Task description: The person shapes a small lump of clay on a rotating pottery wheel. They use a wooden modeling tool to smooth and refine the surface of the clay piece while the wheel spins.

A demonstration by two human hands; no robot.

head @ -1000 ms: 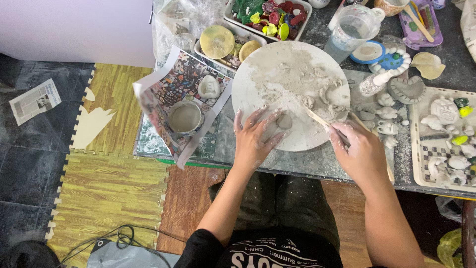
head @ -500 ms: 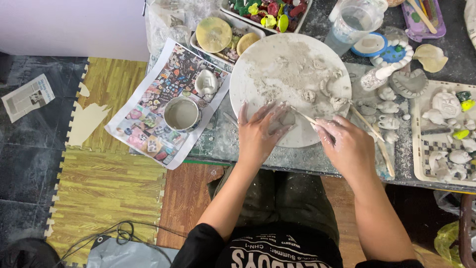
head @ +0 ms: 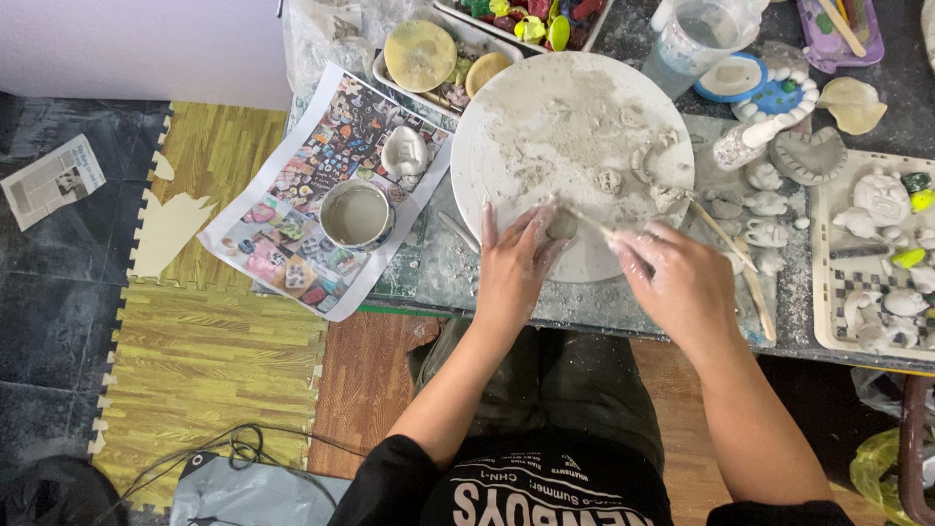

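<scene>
Left hand (head: 511, 268) pinching clay lump (head: 561, 226) — near round board (head: 506, 146) edge

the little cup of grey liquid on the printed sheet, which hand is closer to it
Left. The left hand rests on the round white board's near edge, just right of the cup. The right hand, holding a thin stick, sits farther right, beyond the left hand.

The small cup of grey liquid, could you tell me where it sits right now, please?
In the head view, the small cup stands on the colourful printed sheet, to the left of the round white board and of the left hand.
</scene>
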